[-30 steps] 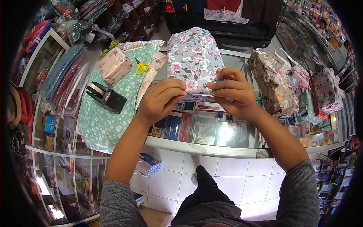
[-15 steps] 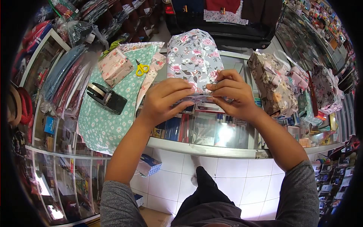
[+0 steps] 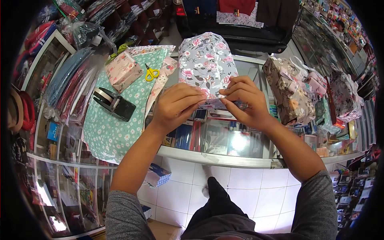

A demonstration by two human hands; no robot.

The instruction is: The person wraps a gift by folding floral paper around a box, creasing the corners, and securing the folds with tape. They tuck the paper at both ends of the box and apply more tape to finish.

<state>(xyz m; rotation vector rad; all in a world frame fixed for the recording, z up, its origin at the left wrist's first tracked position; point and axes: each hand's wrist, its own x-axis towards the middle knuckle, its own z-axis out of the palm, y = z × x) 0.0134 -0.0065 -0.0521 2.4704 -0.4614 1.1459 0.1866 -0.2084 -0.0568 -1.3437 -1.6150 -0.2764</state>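
A parcel in grey floral paper (image 3: 208, 60) lies on the glass counter in front of me. My left hand (image 3: 176, 105) pinches the near edge of its paper from the left. On the right, my right hand (image 3: 246, 100) pinches the same edge between thumb and fingers. A short gap separates the two sets of fingertips. Left of the parcel, yellow scissors (image 3: 151, 73) and a black tape dispenser (image 3: 115, 105) rest on green daisy-patterned paper (image 3: 116, 138), beside a small pink floral package (image 3: 123, 71).
A large brown floral parcel (image 3: 286, 90) and a grey floral one (image 3: 345, 94) stand on the right of the counter. The counter's metal edge (image 3: 216, 158) runs in front of me. Plastic-wrapped items (image 3: 66, 86) are stacked at the left.
My fingers have shifted slightly at the parcel's near edge, and the paper flap under them is folded in closer. Fingertips of both hands have moved a little nearer the edge.
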